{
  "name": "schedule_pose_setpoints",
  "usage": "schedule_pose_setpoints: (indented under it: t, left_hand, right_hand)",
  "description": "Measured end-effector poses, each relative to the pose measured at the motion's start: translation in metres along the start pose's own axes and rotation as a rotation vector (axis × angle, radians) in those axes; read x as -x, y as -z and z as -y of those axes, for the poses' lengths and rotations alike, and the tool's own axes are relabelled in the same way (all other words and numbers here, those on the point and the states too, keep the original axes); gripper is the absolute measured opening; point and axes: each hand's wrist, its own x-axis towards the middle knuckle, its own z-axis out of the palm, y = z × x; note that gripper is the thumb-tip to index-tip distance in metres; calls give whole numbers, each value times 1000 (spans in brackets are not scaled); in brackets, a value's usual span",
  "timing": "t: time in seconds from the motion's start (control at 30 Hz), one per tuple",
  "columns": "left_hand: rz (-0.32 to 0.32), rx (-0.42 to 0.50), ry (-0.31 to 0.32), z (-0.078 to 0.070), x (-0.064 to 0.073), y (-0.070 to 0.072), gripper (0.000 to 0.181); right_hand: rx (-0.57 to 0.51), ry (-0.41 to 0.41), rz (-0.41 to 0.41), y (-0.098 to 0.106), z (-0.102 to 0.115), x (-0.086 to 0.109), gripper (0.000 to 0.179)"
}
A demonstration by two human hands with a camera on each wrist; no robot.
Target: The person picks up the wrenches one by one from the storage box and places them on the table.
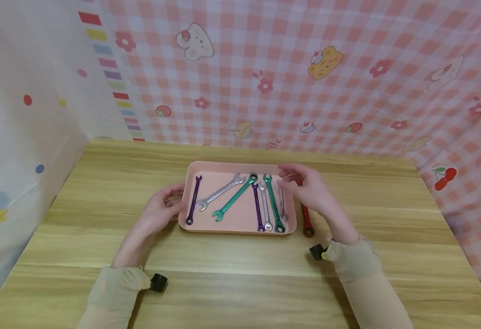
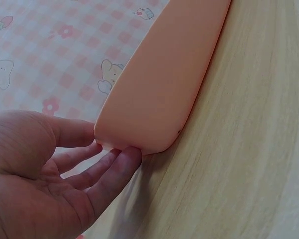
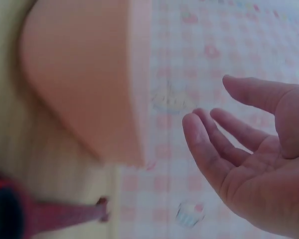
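Observation:
My left hand (image 1: 161,211) rests against the left end of a shallow pink tray (image 1: 232,230). In the left wrist view, its fingertips (image 2: 127,158) touch the tray's end wall. Beside the tray's back right corner my right hand (image 1: 308,188) is raised with loosely bent fingers, holding nothing. Inside the tray lie a purple wrench (image 1: 194,198), a silver wrench (image 1: 220,193) and a green wrench (image 1: 236,197). Further right are a second purple wrench (image 1: 258,206), silver wrench (image 1: 265,205) and green wrench (image 1: 272,201), plus a small silver wrench (image 1: 282,203).
A red ratchet wrench (image 1: 307,219) lies on the wooden table (image 1: 240,283) just right of the tray, partly hidden under my right hand. Pink checked cloth (image 1: 240,91) hangs behind the table. White patterned cloth (image 1: 30,137) hangs at the left.

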Motion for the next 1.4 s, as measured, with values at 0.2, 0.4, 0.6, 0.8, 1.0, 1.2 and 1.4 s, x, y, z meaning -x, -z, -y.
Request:
schedule_pose_setpoints:
  t: [0.2, 0.4, 0.6, 0.8, 1.0, 1.2, 1.4]
  left_hand:
    - [-3, 5, -6, 2, 1, 1, 62]
    - [-4, 3, -11, 1, 1, 1, 63]
    - [-4, 3, -12, 1, 1, 0, 62]
    - [-3, 24, -8, 1, 1, -1, 61]
    - [-7, 29, -6, 0, 0, -1, 61]
    - [-10, 21, 0, 0, 0, -1, 60]
    - [-12, 39, 3, 1, 0, -2, 60]
  right_hand:
    - [20, 128, 133, -12, 29, -10, 44]
    - [63, 202, 190, -25, 47, -23, 44]
    - [129, 197, 264, -41, 57, -42, 45]
    - [101, 204, 400, -56, 64, -62, 46]
    - [64, 242, 459, -72, 65, -85, 43]
    - [132, 297, 543, -91, 63, -100, 42]
    - [128, 280, 609, -103, 60, -108, 44]
